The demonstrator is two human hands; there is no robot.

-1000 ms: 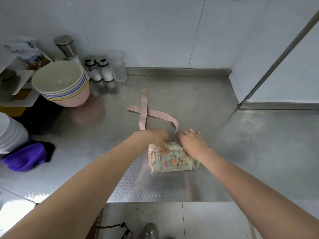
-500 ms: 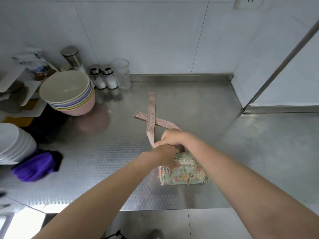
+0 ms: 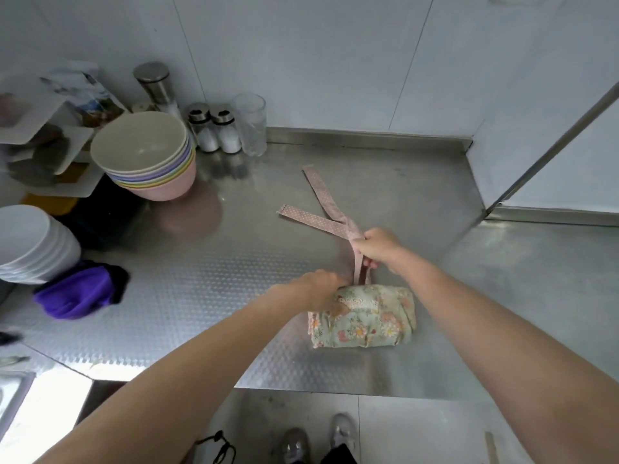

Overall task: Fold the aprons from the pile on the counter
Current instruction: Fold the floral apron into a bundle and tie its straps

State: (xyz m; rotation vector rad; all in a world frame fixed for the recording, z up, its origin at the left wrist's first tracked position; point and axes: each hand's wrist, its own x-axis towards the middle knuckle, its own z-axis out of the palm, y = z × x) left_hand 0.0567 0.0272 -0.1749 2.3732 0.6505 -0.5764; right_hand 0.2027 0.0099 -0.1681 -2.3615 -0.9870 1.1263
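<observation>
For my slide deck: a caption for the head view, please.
Left hand steadies the folded floral apron; right hand grips its pink ties.

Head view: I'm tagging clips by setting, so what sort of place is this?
Probably a kitchen, perhaps a commercial one: a stainless steel counter, a stack of bowls, and lidded shakers beside a glass against the wall.

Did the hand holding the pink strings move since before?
Yes. The right hand left the floral apron bundle and went up the counter toward the back wall, and now grips both pink straps.
</observation>
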